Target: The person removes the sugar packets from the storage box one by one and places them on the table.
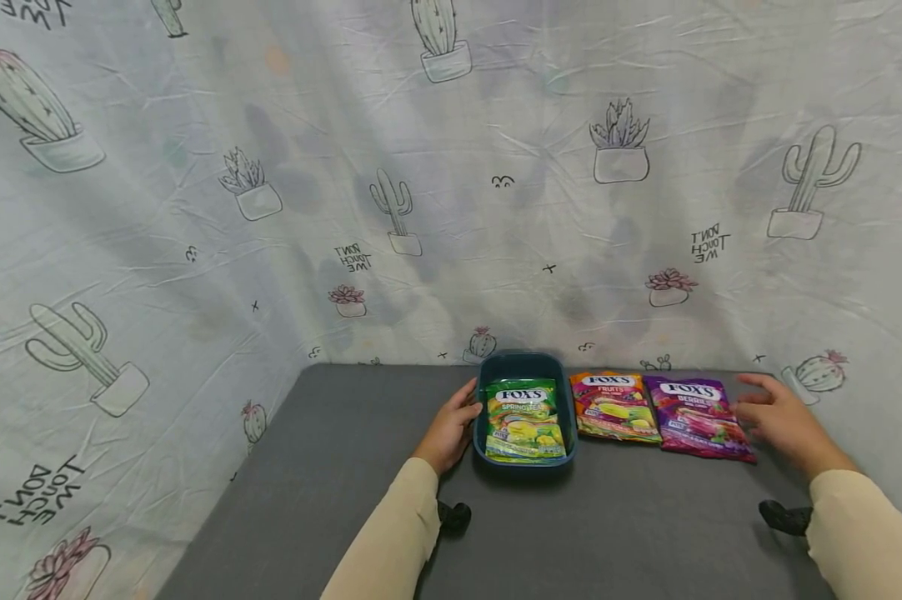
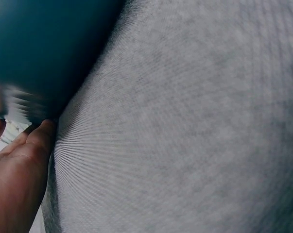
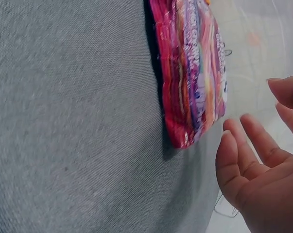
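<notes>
The dark-blue, round-cornered tray (image 1: pixel 524 469) lies lengthwise away from you on the surface (image 1: pixel 631 525), your left grip (image 1: pixel 443 432) touching its left wall loosely, your right grip (image 1: pixel 784 423) relaxed and empty beside the glossy purple packet (image 1: pixel 697 418), lettered top facing away, right of the tray.

We see a grey tabletop (image 1: pixel 293 475), a pale creased fabric backdrop (image 1: pixel 496 242) behind it, potted cactus drawings (image 1: pixel 805 196), pink-topped succulent drawings (image 1: pixel 668 285), dark lettering (image 1: pixel 709 242) around us.
</notes>
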The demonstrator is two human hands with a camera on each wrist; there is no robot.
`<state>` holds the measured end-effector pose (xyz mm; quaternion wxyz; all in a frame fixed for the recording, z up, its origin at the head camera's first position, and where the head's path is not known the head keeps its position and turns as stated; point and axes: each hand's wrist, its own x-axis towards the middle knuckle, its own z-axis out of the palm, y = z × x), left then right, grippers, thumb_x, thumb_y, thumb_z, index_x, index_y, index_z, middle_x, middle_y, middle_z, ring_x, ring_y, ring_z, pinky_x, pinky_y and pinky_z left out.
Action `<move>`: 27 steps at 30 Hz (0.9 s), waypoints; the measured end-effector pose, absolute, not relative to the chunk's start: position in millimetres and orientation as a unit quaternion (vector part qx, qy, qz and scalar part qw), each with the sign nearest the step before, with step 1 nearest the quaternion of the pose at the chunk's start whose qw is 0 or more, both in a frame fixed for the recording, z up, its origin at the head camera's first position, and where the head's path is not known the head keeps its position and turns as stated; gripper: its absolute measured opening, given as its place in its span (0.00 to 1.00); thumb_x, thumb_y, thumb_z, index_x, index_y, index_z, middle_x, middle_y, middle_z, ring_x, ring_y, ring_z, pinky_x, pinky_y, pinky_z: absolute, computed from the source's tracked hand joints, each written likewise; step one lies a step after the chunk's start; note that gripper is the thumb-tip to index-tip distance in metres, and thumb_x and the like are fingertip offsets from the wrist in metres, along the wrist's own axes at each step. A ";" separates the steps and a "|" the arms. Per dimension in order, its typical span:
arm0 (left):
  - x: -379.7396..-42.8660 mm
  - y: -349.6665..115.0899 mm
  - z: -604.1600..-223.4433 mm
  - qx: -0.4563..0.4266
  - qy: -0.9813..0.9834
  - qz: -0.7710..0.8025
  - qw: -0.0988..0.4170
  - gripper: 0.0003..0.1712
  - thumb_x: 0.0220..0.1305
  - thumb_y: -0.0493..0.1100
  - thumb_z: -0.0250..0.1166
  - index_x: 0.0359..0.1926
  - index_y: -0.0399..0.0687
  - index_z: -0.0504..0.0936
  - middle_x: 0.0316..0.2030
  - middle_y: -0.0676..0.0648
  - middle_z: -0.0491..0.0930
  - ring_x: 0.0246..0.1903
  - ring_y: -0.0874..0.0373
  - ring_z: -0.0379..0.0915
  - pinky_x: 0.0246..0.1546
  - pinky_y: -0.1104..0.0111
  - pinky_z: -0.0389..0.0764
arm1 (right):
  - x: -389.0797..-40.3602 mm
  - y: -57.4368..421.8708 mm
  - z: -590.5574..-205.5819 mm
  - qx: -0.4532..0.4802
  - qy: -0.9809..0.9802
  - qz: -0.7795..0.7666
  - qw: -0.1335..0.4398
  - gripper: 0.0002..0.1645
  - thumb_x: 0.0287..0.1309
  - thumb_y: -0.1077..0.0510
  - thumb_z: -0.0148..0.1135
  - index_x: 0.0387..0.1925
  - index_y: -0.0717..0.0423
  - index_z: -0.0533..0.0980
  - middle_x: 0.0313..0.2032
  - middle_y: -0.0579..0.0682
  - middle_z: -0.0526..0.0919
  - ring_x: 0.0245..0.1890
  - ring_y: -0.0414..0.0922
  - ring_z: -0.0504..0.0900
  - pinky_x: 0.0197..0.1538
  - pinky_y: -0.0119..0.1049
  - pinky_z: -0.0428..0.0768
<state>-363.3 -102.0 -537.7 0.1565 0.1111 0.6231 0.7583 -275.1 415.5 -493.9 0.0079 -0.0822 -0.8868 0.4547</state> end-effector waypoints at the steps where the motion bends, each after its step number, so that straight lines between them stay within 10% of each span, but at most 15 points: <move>1: -363.0 -101.9 -537.5 0.111 0.622 0.759 0.157 0.36 0.86 0.36 0.51 0.88 0.45 0.54 0.83 0.34 0.56 0.78 0.38 0.58 0.74 0.42 0.63 | -275.3 413.9 -492.4 -0.081 -0.887 0.455 0.008 0.41 0.84 0.55 0.53 0.81 0.75 0.50 0.65 0.84 0.65 0.60 0.77 0.76 0.45 0.51 0.87; 6: -362.2 -101.7 -536.4 0.112 0.621 0.759 0.157 0.36 0.86 0.36 0.50 0.88 0.45 0.53 0.83 0.34 0.55 0.78 0.38 0.58 0.74 0.42 0.63 | -276.8 400.8 -482.6 -0.077 -0.882 0.465 0.011 0.42 0.85 0.54 0.52 0.82 0.74 0.48 0.67 0.83 0.65 0.62 0.77 0.75 0.56 0.69 0.81; 27: -362.7 -102.1 -538.2 0.115 0.630 0.752 0.155 0.36 0.86 0.35 0.49 0.88 0.43 0.51 0.84 0.33 0.53 0.79 0.38 0.56 0.75 0.43 0.62 | -293.2 352.3 -463.0 -0.014 -0.846 0.533 0.007 0.44 0.87 0.52 0.49 0.86 0.67 0.43 0.74 0.81 0.61 0.69 0.76 0.69 0.62 0.71 0.76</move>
